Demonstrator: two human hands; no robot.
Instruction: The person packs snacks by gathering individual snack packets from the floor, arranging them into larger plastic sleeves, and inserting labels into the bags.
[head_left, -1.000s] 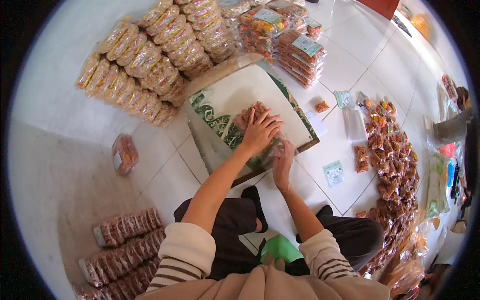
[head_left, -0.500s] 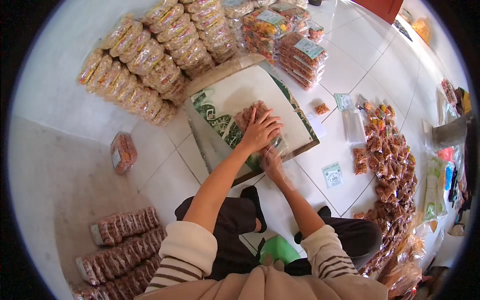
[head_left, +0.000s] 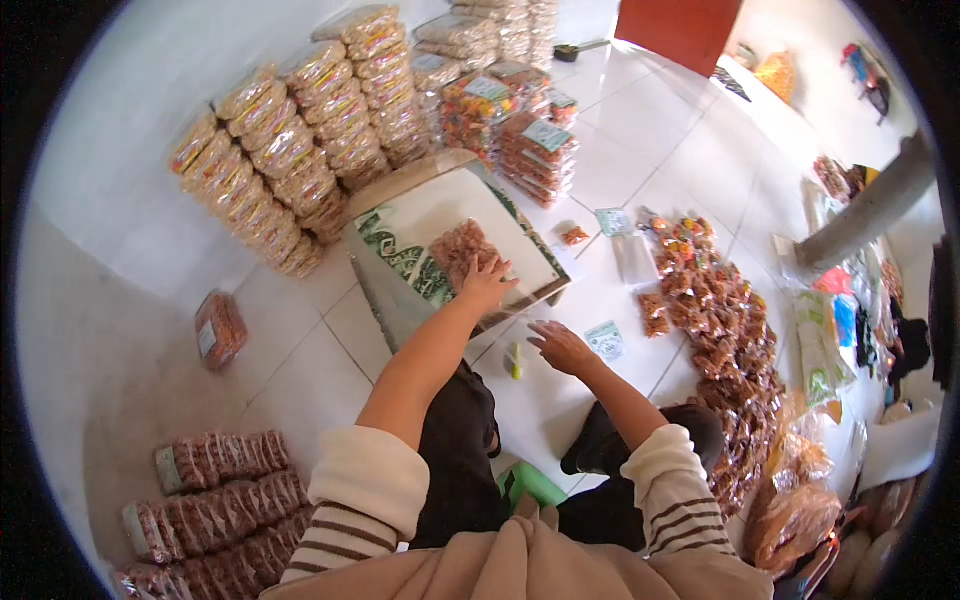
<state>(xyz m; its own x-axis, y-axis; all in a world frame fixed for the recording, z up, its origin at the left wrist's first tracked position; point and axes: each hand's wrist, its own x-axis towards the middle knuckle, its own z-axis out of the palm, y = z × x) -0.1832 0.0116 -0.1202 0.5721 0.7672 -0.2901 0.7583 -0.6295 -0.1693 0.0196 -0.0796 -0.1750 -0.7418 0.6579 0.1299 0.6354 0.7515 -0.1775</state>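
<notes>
A clear bag of reddish-brown snack lies on the low white-topped table. My left hand rests on the bag's near end with its fingers spread. To the right of the table's near corner, over the tiles, is my right hand, its fingers apart and nothing held in it. Between my knees and the table, a small yellow-green object is on the floor; I cannot make out what it is. A printed label lies just right of my right hand.
Stacked noodle-like packs stand behind the table at the left. A long heap of small snack bags covers the right floor. Rows of packs lie at lower left, a single pack above them. Snack packs are piled behind the table.
My right hand has left the bag's near end and moved right, off the table. My left hand stays on the bag. The view has tilted up and shifted right.
</notes>
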